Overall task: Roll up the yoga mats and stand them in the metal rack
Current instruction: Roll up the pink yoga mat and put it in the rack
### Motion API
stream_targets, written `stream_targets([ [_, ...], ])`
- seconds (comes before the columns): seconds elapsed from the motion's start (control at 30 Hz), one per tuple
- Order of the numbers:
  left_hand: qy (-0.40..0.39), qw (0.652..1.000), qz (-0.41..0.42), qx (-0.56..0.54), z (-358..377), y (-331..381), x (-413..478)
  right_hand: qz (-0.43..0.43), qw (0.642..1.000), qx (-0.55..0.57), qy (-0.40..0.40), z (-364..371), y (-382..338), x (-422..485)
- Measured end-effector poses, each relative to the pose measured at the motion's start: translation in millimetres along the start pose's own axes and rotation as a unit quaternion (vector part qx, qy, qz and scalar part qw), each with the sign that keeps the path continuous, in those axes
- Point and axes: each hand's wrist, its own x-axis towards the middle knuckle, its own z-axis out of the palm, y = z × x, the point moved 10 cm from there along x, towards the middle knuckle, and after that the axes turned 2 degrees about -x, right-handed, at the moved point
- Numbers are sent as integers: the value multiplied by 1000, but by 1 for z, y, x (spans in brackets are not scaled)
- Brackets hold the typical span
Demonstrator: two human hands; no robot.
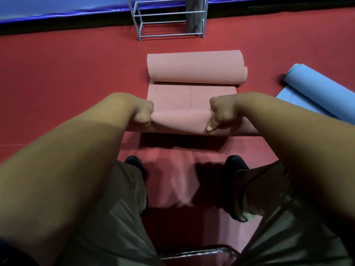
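Fingers of the left hand (143,112) and right hand (221,112) were curled tight around the near roll of the pink mat (180,122), which lay toward twelve o'clock, short of the rack (171,36). Uneven pushing might have skewed the roll, and the far end's opposing curl could have blocked it.

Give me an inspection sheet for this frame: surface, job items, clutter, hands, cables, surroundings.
Surface: red floor, with a faint seam line across it near the feet.
Job's things: pink mat flat in the middle, far end in a loose roll, near end curled up; blue mat at right, partly rolled; metal rack beyond the pink mat, with a grey roll, likely a mat, upright in its right side.
Clutter: nothing seen.
Hands: left hand and right hand both grip the pink mat's near curled end.
Cables: nothing seen.
Surroundings: blue padding behind the rack; chrome chair frame at the bottom edge.
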Motion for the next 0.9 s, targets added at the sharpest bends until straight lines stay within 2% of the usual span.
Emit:
stream_targets([
  [0.2, 12, 1000, 23, 11, -7, 17, -6, -6, 1000, -11, 13, -4, 4, 4],
  [0.37, 88, 995, 51, 1, -30, 36, -21, 19, 999, -5, 36, -13, 14, 5],
  [0.57, 174, 983, 62, -15, -53, 39, -24, 37, 999, -17, -2, -2, 21, 8],
  [0.73, 175, 977, 108, 58, -47, 60, -18, 40, 997, -64, 6, -4, 25, 11],
  [0.9, 132, 986, 85, 57, -36, 61, -17, -13, 998, -52, 36, -8, 16, 7],
])
